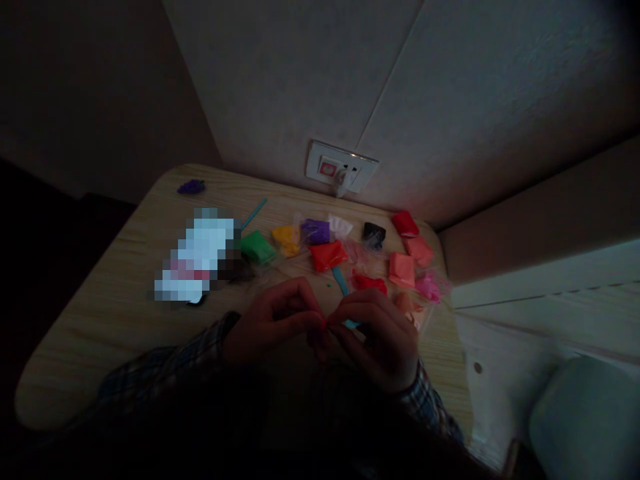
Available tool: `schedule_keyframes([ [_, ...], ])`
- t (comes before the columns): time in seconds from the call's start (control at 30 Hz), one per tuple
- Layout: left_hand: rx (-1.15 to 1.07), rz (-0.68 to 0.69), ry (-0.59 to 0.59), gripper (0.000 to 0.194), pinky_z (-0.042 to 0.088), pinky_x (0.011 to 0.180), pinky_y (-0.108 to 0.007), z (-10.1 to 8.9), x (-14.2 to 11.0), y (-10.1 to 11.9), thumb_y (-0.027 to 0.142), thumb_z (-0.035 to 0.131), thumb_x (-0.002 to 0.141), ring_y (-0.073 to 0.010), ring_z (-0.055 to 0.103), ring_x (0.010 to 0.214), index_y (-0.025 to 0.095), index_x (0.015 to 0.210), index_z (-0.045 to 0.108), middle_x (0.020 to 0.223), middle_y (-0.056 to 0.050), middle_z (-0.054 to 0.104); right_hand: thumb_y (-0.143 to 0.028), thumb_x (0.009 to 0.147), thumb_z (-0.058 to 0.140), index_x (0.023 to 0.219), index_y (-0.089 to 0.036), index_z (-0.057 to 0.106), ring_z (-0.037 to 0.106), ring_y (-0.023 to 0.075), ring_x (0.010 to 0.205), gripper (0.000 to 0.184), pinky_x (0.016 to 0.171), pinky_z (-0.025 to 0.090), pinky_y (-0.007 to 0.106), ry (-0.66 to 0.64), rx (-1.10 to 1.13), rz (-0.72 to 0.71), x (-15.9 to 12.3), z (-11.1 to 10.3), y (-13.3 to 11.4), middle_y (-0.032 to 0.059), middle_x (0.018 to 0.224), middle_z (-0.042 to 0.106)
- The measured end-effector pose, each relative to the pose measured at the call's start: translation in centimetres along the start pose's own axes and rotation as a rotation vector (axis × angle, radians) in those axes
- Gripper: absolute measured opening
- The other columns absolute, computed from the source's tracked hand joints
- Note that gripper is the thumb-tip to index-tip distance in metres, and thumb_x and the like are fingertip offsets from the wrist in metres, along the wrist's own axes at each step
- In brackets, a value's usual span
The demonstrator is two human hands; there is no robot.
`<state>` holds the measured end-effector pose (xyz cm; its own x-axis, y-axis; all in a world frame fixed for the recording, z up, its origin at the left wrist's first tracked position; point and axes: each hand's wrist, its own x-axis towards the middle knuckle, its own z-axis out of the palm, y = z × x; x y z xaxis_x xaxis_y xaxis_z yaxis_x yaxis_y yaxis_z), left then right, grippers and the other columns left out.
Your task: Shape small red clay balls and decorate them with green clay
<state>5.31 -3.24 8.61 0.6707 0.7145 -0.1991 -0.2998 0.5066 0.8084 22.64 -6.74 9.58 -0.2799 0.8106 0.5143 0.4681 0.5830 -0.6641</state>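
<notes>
Low over the near part of the table, my left hand (280, 319) and my right hand (377, 333) meet at the fingertips. Both pinch a tiny red piece of modelling clay (325, 325), mostly covered by the fingers. Just beyond my right hand lies a bag of red clay (370, 283). A teal tool (341, 280) runs partly behind that hand. Packets of orange-red clay (328, 255), green clay (257, 247), yellow clay (287, 240) and purple clay (315, 231) lie farther back.
A phone-like bright screen (200, 257), blurred out, rests on the left of the wooden table (100, 313). A small purple clay shape (191, 187) sits at the back left. Several pink and red packets (401, 269) crowd the right side. A wall socket (341, 167) holds a plug.
</notes>
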Motion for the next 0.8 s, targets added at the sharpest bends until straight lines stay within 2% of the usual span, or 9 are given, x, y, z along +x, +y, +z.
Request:
schedule_keyframes([
  [0.27, 0.0, 0.005, 0.022, 0.033, 0.046, 0.05, -0.018, -0.01, 0.11, 0.03, 0.039, 0.077, 0.066, -0.0082, 0.057, 0.05, 0.013, 0.072, 0.057, 0.059, 0.003, 0.064, -0.011, 0.083, 0.058, 0.088, -0.018, 0.058, 0.061, 0.0121, 0.07, 0.008, 0.058, 0.05, 0.021, 0.016, -0.017, 0.011, 0.13, -0.07, -0.21, 0.003, 0.077, 0.062],
  [0.37, 0.032, -0.017, 0.036, 0.033, 0.046, 0.049, -0.018, 0.06, 0.02, 0.14, 0.034, 0.079, 0.064, -0.0087, 0.057, 0.052, 0.014, 0.074, 0.055, 0.062, 0.003, 0.064, -0.012, 0.083, 0.058, 0.088, -0.018, 0.058, 0.061, 0.0123, 0.07, 0.008, 0.057, 0.05, 0.021, 0.033, -0.03, 0.026, 0.14, -0.13, -0.12, 0.0033, 0.078, 0.062],
  [0.43, 0.062, -0.034, 0.042, 0.031, 0.044, 0.047, -0.017, 0.06, -0.01, 0.16, 0.032, 0.078, 0.066, -0.0081, 0.055, 0.05, 0.015, 0.075, 0.054, 0.06, 0.004, 0.062, -0.012, 0.083, 0.059, 0.089, -0.018, 0.059, 0.061, 0.0123, 0.071, 0.009, 0.058, 0.05, 0.022, 0.042, -0.03, 0.023, 0.12, -0.14, -0.08, 0.0034, 0.079, 0.062],
  [0.63, 0.082, -0.013, 0.028, 0.032, 0.04, 0.043, -0.015, -0.11, 0.19, 0.03, 0.04, 0.072, 0.072, -0.0061, 0.051, 0.045, 0.013, 0.072, 0.054, 0.055, 0.004, 0.06, -0.012, 0.082, 0.061, 0.093, -0.018, 0.059, 0.061, 0.0121, 0.073, 0.012, 0.06, 0.05, 0.021, 0.04, -0.011, 0.029, 0.0, -0.14, -0.1, 0.0033, 0.079, 0.063],
  [0.8, 0.081, -0.01, 0.027, 0.033, 0.04, 0.043, -0.015, -0.13, 0.2, -0.14, 0.041, 0.072, 0.072, -0.006, 0.051, 0.045, 0.013, 0.071, 0.054, 0.055, 0.003, 0.061, -0.011, 0.083, 0.058, 0.09, -0.019, 0.058, 0.061, 0.0119, 0.07, 0.01, 0.057, 0.05, 0.021, 0.043, -0.017, 0.01, 0.11, -0.1, -0.08, 0.0029, 0.077, 0.063],
])
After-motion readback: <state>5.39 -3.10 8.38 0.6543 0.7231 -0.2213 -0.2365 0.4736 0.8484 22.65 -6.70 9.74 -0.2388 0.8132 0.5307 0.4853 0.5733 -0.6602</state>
